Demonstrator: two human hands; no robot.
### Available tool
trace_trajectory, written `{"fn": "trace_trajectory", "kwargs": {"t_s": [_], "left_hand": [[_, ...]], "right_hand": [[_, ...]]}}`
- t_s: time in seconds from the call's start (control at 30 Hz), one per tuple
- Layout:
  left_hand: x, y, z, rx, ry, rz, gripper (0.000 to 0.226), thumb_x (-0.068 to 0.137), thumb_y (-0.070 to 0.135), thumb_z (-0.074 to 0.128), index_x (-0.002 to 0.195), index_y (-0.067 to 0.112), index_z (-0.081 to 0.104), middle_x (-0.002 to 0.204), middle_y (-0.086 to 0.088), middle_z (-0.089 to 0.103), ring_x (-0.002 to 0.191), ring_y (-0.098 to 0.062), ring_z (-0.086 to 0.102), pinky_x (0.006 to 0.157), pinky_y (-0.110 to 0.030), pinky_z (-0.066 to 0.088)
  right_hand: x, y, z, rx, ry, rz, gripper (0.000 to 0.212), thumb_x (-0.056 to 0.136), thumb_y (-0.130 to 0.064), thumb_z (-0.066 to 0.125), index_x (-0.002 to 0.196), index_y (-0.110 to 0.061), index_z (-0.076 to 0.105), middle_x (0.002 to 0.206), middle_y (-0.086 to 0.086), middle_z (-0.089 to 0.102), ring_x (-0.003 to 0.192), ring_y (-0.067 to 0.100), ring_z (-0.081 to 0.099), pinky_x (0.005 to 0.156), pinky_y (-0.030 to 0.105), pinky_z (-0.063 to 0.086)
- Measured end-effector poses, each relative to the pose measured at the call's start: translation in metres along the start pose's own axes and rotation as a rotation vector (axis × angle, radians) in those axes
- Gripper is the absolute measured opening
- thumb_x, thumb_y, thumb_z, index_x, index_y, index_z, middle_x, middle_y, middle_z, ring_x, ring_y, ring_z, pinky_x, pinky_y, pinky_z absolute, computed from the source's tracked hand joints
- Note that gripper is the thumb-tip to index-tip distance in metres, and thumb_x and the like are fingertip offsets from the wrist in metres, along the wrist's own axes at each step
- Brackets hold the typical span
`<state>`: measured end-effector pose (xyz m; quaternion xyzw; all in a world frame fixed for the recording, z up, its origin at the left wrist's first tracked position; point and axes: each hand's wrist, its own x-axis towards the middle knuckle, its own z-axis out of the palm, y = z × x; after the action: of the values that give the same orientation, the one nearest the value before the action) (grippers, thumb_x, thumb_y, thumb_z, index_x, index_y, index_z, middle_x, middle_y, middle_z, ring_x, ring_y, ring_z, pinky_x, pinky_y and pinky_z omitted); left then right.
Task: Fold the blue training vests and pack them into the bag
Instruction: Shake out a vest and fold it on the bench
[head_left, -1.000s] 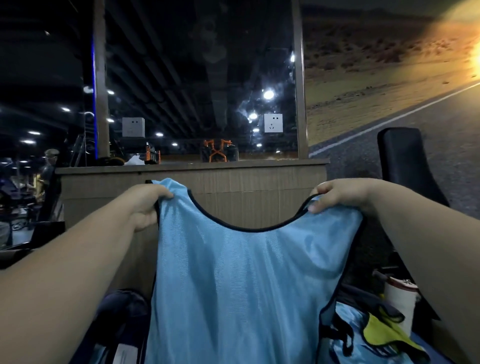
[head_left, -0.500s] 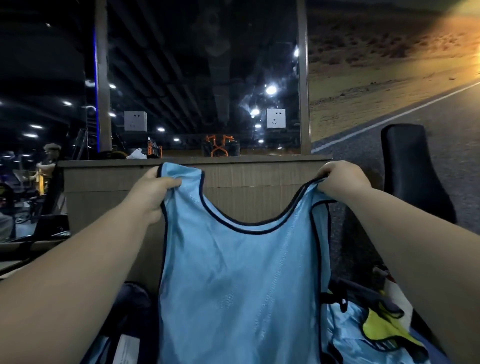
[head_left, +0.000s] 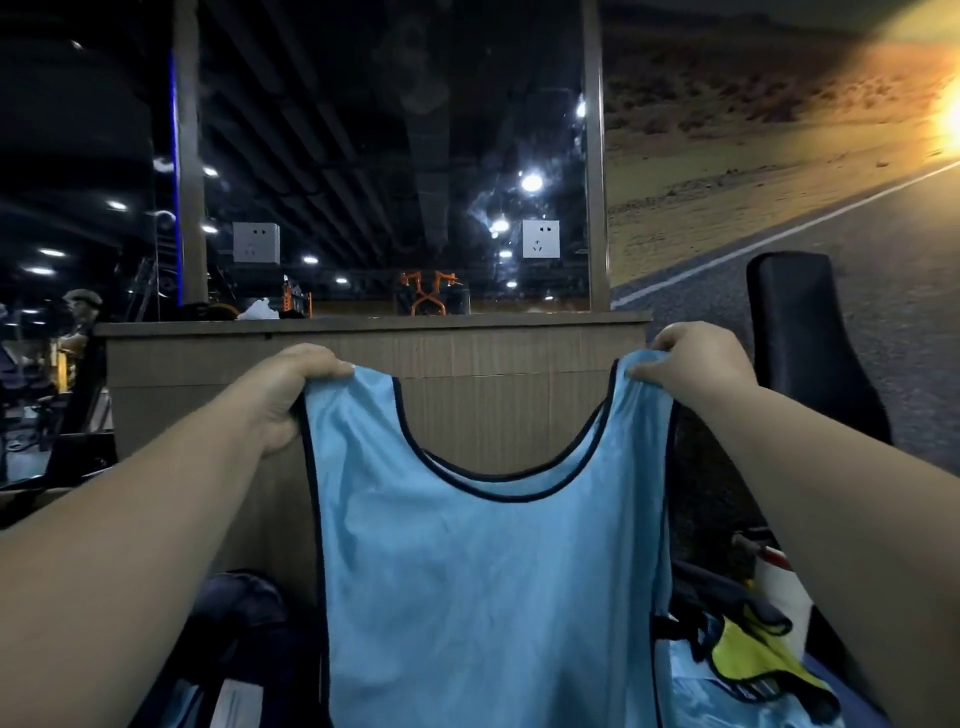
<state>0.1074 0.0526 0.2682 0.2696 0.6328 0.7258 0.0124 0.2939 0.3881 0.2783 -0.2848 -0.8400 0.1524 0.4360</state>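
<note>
Seemingly a gym: orange rack (head_left: 428, 293), black padded seat (head_left: 800, 332), desert-road wall mural (head_left: 753, 156).

- The left hand (head_left: 291, 395) grips one shoulder strap of a blue vest (head_left: 467, 597); the right hand (head_left: 691, 364) grips the other.
- The vest hangs spread flat, its dark-trimmed neckline between the hands.
- A wooden partition (head_left: 467, 358) stands behind it.
- A yellow vest (head_left: 748, 654) lies crumpled below the right forearm.

The scene is dim. Small ceiling lights (head_left: 531, 182) show as bright spots in the dark glass (head_left: 389, 156). A strong orange glare (head_left: 949, 120) burns at the right edge. Straight lines bend near the borders.
</note>
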Motion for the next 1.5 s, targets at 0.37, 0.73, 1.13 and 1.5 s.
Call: {"fn": "trace_trajectory", "kwargs": {"t_s": [0.37,0.73,1.13,1.5], "left_hand": [[0.010,-0.012,-0.011,0.796,0.066,0.318,0.018,0.093,0.018,0.062,0.107,0.027,0.056,0.092,0.003,0.066,0.086,-0.016,0.061,0.067,-0.027,0.042],[0.003,-0.004,-0.003,1.107,0.140,0.265,0.040,0.084,-0.008,0.034,0.093,0.023,0.057,0.100,0.003,0.057,0.088,-0.019,0.053,0.058,-0.028,0.037],[-0.007,-0.002,-0.019,0.752,0.045,0.274,0.025,0.087,0.026,0.068,0.074,0.010,0.056,0.073,-0.003,0.053,0.069,-0.018,0.046,0.064,-0.032,0.032],[-0.007,-0.003,-0.001,0.733,0.122,0.281,0.024,0.089,0.042,0.066,0.087,0.018,0.065,0.084,-0.003,0.064,0.068,-0.016,0.053,0.058,-0.027,0.039]], "right_hand": [[0.003,0.002,-0.001,0.335,-0.050,-0.051,0.018,0.085,-0.031,0.076,0.096,-0.018,0.071,0.093,-0.001,0.065,0.091,0.018,0.060,0.079,0.035,0.050],[0.001,0.002,-0.005,0.018,-0.378,-0.154,0.069,0.076,-0.072,0.060,0.108,-0.013,0.072,0.115,0.001,0.062,0.113,0.021,0.056,0.096,0.034,0.042],[0.000,0.019,0.000,-0.539,-0.477,-0.191,0.082,0.072,-0.076,0.064,0.124,-0.012,0.062,0.122,0.006,0.062,0.111,0.024,0.057,0.096,0.038,0.048],[-0.002,0.009,0.004,-0.056,-0.318,-0.083,0.062,0.086,-0.045,0.071,0.135,-0.012,0.054,0.136,0.007,0.055,0.121,0.025,0.051,0.094,0.033,0.041]]}}
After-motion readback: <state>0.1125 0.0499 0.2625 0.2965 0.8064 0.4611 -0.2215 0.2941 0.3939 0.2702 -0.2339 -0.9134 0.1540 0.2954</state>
